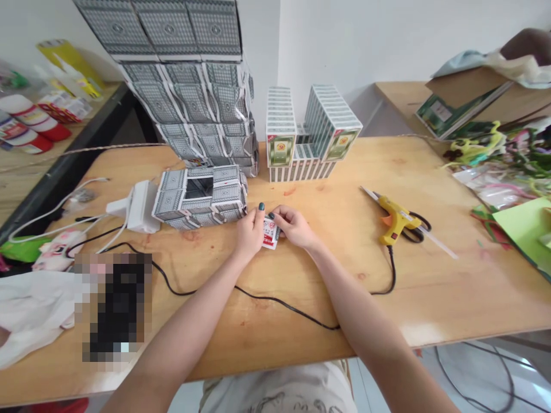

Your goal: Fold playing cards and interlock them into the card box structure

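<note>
Together, my left hand (pixel 251 230) and right hand (pixel 295 225) pinched a small card pack (pixel 270 233) between their fingertips, resting on the wooden table (pixel 336 275) at the centre of the frame. Just left stood a box of stacked packs (pixel 200 198); a yellow glue gun (pixel 395 221) lay right of centre.
</note>
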Demonstrator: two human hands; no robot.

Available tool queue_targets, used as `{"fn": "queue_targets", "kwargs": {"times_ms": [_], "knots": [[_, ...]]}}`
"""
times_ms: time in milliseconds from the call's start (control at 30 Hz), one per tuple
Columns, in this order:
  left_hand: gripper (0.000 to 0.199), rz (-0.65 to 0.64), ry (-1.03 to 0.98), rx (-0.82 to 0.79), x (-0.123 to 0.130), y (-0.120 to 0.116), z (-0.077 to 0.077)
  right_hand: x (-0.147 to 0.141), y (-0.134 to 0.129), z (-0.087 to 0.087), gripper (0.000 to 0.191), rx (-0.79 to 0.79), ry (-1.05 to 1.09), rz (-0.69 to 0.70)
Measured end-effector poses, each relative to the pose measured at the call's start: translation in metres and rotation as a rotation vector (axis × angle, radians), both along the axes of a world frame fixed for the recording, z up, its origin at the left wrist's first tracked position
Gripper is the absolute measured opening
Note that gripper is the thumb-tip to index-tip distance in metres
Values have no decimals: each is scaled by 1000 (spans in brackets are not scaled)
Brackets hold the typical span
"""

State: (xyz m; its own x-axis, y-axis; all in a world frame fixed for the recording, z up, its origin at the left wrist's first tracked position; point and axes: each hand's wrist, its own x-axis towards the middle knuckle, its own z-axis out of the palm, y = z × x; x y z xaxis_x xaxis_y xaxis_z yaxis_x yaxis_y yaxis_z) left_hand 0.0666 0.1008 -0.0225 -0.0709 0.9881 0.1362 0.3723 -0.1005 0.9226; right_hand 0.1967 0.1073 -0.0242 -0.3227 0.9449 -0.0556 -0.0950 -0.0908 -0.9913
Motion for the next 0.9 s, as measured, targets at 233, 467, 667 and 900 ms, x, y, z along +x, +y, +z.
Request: {"fn": "queue_targets", "kwargs": {"times_ms": [233,467,667,900], "knots": [[40,-4,-45,-26,0,0,0,-2,0,-3,31,-29,81,-14],[41,-16,-171,-75,-1,2,-1,-2,2,-5,31,-135,262,17],[36,41,19,26,-5,2,-1,1,3,-4,31,-98,116,8],[37,8,-12,3,-4,1,-1,1,5,-9,28,-46,109,-28]]}}
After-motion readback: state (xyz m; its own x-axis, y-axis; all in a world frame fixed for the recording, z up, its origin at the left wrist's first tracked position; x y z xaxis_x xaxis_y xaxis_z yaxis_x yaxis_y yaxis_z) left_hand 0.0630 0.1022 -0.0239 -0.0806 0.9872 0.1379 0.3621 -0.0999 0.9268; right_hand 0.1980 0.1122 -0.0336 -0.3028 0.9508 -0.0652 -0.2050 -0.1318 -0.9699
